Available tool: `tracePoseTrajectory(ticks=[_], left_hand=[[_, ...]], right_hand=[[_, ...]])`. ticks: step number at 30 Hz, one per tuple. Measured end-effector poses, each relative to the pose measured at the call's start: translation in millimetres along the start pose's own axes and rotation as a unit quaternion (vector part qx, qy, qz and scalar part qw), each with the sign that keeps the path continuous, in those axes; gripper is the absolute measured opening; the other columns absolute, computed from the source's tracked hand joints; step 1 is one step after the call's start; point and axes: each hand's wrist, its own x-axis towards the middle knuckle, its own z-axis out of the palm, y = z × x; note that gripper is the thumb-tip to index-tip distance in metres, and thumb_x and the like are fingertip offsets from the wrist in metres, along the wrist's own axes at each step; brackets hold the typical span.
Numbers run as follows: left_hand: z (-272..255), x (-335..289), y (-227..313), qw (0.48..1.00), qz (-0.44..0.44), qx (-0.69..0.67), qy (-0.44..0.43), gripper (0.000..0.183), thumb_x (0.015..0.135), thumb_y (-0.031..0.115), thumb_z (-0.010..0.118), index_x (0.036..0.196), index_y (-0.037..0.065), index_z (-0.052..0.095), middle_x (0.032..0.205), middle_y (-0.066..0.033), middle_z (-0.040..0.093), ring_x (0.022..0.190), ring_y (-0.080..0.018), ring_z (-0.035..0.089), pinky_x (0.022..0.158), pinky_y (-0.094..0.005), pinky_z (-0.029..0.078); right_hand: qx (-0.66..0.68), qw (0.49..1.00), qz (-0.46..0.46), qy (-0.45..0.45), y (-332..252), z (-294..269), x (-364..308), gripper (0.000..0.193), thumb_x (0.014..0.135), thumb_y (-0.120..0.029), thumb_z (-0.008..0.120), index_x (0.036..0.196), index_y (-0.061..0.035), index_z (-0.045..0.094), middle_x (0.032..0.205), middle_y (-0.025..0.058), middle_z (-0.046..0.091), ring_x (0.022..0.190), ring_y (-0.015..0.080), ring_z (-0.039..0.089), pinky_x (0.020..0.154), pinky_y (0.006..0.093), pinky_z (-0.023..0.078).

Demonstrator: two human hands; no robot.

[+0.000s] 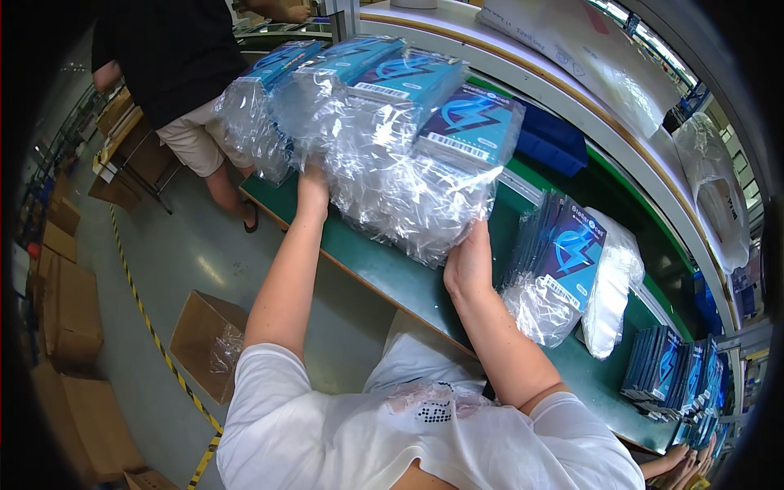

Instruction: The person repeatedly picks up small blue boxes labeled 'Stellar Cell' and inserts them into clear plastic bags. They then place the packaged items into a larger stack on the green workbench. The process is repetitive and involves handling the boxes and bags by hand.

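Note:
A wide row of flat blue boxes in clear plastic bags (384, 163) lies across the green worktop, the loose bag ends facing me. My left hand (313, 178) is at the near left side of the row, its fingers mostly hidden by crinkled plastic. My right hand (470, 260) presses on the near right side, fingers against the plastic and partly covered. Between them the two hands hold the row. Right of my right forearm stands a smaller stack of bagged blue boxes (565, 245), leaning together, beside a pile of white plastic bags (614, 282).
Behind the row are a blue bin (549, 139) and a raised shelf edge (572, 90). More blue boxes (665, 367) stand at the right, near another person's hands (686, 467). A person in black (167, 57) stands at left. An open carton (204, 343) sits on the floor.

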Motion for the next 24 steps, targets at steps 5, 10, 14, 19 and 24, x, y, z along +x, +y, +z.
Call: tracePoseTrajectory(ticks=[5,10,14,19,24], left_hand=[[-27.4,30.6,-18.0,0.999,0.022,0.031,-0.026,0.053,0.096,0.044,0.044,0.134,0.006,0.042,0.123,-0.0068,0.052,0.109,-0.0183,0.051,0.09,-0.0321,0.042],[-21.3,33.8,-5.3,1.0,0.027,0.003,0.003,0.045,0.097,0.036,0.042,0.131,0.006,0.044,0.122,-0.0062,0.054,0.109,-0.0199,0.054,0.089,-0.0325,0.044],[-24.7,41.8,-6.0,1.0,0.009,-0.008,0.022,0.041,0.095,0.031,0.045,0.13,0.008,0.044,0.119,-0.0057,0.055,0.11,-0.0203,0.053,0.091,-0.0355,0.043],[-59.1,71.0,-26.0,0.997,0.0,-0.004,0.082,0.037,0.095,0.034,0.047,0.121,0.007,0.052,0.107,-0.0056,0.059,0.102,-0.0202,0.056,0.087,-0.0371,0.045],[-40.0,35.9,-10.1,0.994,0.051,0.07,0.073,0.046,0.098,0.038,0.042,0.116,-0.003,0.052,0.108,-0.0087,0.059,0.099,-0.021,0.054,0.09,-0.0355,0.041]], right_hand=[[-0.002,1.0,-0.002,-0.022,19.4,1.1,17.2,0.071,0.095,-0.049,0.046,0.137,0.0064,0.033,0.139,0.0161,0.039,0.129,0.0229,0.036,0.109,0.0333,0.025],[-0.003,0.999,-0.003,-0.051,23.9,8.7,28.1,0.08,0.092,-0.053,0.047,0.139,0.0081,0.027,0.143,0.0186,0.034,0.133,0.0255,0.031,0.11,0.0346,0.021],[-0.007,0.999,0.017,-0.044,30.2,9.5,38.1,0.086,0.09,-0.056,0.049,0.142,0.0082,0.021,0.146,0.0203,0.028,0.136,0.0276,0.025,0.111,0.0361,0.019],[0.004,0.999,-0.009,-0.043,30.2,14.3,29.0,0.084,0.093,-0.056,0.044,0.143,0.0069,0.02,0.145,0.021,0.03,0.134,0.0279,0.029,0.11,0.0342,0.023],[-0.308,0.949,0.017,-0.062,9.7,-9.0,-76.6,0.083,0.093,-0.054,0.041,0.139,0.0131,0.023,0.145,0.0304,0.026,0.138,0.0368,0.022,0.113,0.0365,0.017]])
